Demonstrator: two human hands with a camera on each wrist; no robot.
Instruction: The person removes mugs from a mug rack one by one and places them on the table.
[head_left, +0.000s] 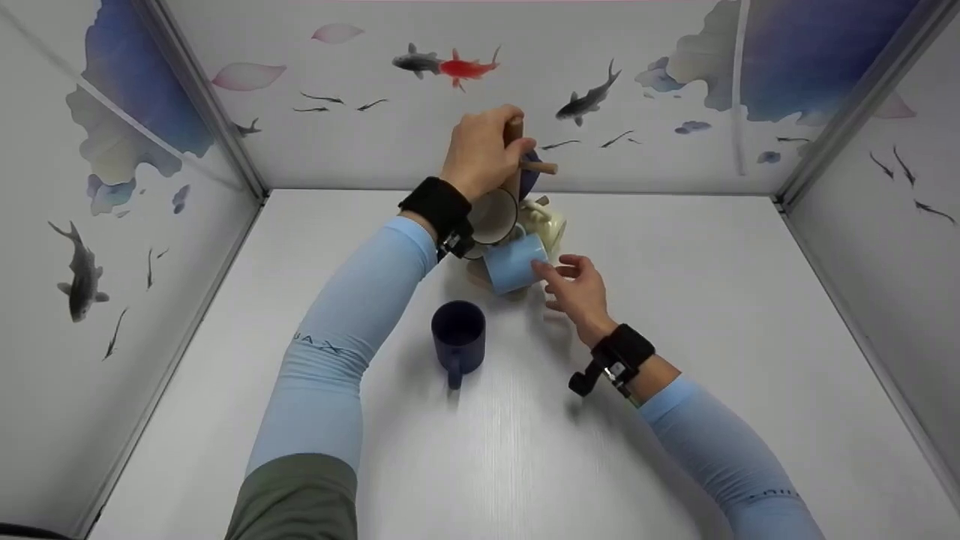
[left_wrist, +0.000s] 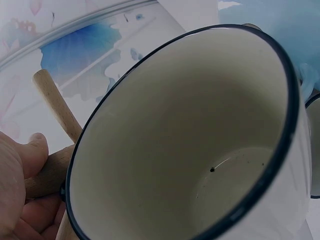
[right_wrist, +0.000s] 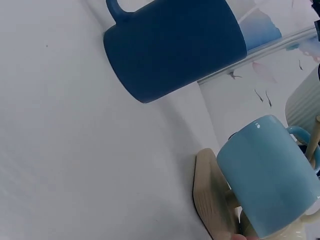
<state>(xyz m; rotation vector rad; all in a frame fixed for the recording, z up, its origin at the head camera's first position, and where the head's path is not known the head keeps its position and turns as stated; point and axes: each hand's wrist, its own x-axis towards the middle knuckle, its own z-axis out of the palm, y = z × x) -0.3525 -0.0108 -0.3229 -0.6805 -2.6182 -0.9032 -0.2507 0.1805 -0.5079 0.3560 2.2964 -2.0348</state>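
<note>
My left hand (head_left: 484, 154) grips the upper post of a wooden mug tree (left_wrist: 50, 170), its thumb against the wood. From the tree hangs a cream-white mug with a dark rim (head_left: 493, 216), just below that hand. Lower down, a light blue mug (head_left: 514, 264) hangs tilted, its handle (right_wrist: 300, 134) by a peg. My right hand (head_left: 581, 292) is at this mug's right side, a fingertip touching it and the other fingers loosely bent. A pale yellow mug (head_left: 553, 225) sits behind the blue one. Part of a dark blue mug (head_left: 529, 176) shows behind the post.
A navy mug (head_left: 459, 337) stands upright on the white table (head_left: 480, 465), nearer than the tree, handle toward me. The tree's wooden base (right_wrist: 207, 195) rests on the table. Printed panels (head_left: 322, 142) close off the back and both sides.
</note>
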